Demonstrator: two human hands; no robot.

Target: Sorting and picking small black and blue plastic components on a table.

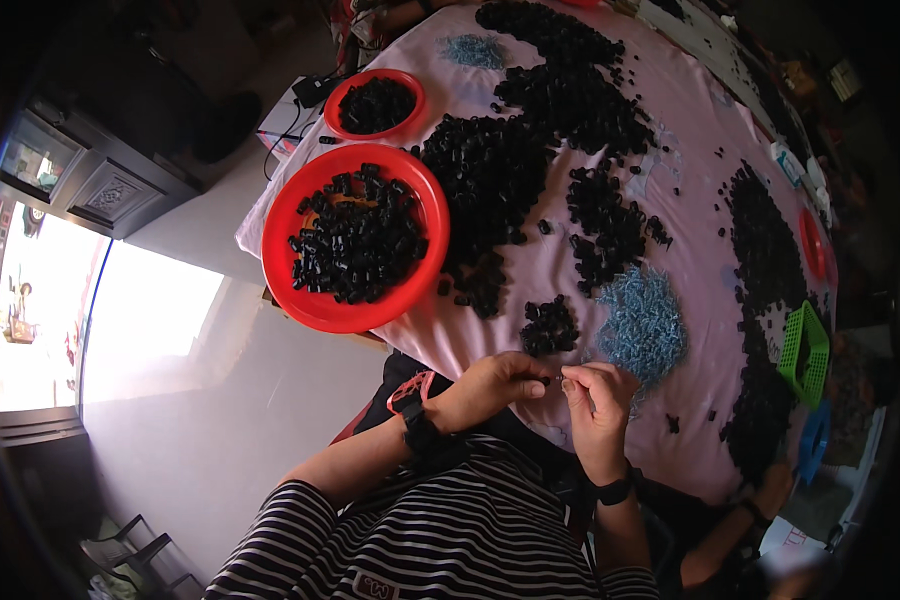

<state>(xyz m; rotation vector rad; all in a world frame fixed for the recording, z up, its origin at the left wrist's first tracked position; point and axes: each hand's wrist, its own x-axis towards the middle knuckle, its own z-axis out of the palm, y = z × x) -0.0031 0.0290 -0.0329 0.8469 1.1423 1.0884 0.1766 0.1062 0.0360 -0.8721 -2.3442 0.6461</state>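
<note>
My left hand (492, 388) is closed near the table's front edge, its thumb and fingers pinching a small black piece (545, 381). Close beside it, my right hand (598, 405) has its thumb and fingertips pressed together at that piece. Whatever lies in the right fingertips is too small to make out. Just beyond my hands sit a small cluster of black cylindrical pieces (549, 326) and a heap of thin light-blue pieces (642, 325).
A large red bowl (282, 278) and a smaller red bowl (417, 103) hold black pieces at the left. Long black heaps (490, 170) cover the pink cloth (695, 230). A green basket (805, 352) stands at the right, near another person's hand (773, 490).
</note>
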